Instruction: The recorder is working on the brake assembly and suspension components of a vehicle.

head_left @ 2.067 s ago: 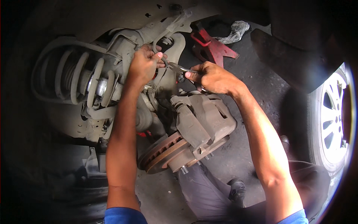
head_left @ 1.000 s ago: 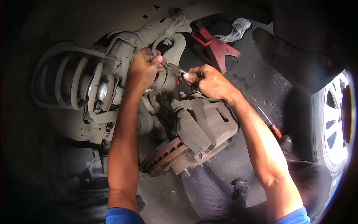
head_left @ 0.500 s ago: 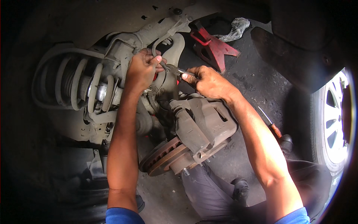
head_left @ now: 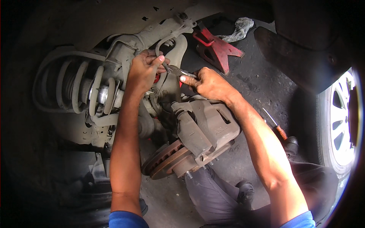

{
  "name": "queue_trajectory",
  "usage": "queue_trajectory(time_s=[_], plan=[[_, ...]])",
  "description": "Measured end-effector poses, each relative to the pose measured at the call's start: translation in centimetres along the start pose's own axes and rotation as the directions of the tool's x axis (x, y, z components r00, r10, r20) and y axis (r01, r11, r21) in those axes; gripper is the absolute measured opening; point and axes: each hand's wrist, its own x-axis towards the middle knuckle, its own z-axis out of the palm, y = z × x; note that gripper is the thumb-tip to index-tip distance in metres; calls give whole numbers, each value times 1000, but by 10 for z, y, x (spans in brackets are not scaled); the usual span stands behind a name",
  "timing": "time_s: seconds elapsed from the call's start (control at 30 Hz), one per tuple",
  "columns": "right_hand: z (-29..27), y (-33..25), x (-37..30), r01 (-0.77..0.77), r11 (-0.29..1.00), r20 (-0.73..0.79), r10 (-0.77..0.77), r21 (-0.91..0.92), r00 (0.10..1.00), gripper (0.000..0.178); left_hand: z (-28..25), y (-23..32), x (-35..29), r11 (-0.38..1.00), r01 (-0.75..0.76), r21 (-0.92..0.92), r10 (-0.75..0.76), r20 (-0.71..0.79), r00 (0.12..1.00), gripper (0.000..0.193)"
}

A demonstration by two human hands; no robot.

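My left hand (head_left: 143, 70) is closed on a grey hose or cable (head_left: 162, 39), which loops down from the suspension arm into my fingers. My right hand (head_left: 211, 81) grips metal pliers (head_left: 183, 73). Their jaws meet the line just right of my left fingertips; whether they are clamped on it is too small to tell. Below my hands sit the dusty brake caliper (head_left: 205, 123) and the rusty brake disc (head_left: 163, 161). A coil spring (head_left: 78, 85) around a strut lies to the left of my left forearm.
A red jack stand (head_left: 218, 51) stands on the floor at the far side, with crumpled clear plastic (head_left: 241, 29) behind it. An orange-handled screwdriver (head_left: 280, 131) lies right of my right forearm. At the right edge is a wheel (head_left: 338, 125). Wheel studs (head_left: 189, 175) stick out from the hub.
My right hand has shifted slightly left, its thumb further along the pliers toward the jaws. My left hand keeps its hold on the line in nearly the same place.
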Motion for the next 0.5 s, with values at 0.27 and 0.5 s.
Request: queue_trajectory(time_s=[0.27, 0.5], plan=[[-1, -4, -1, -38, 999, -50, 37, -16, 998, 71, 3, -6, -8, 935, -114, 335, 45, 206, 978, 49], [4, 14, 11, -104, 986, 38, 100, 129, 994, 74, 3, -7, -8, 893, -179, 413, 106, 194, 975, 36]])
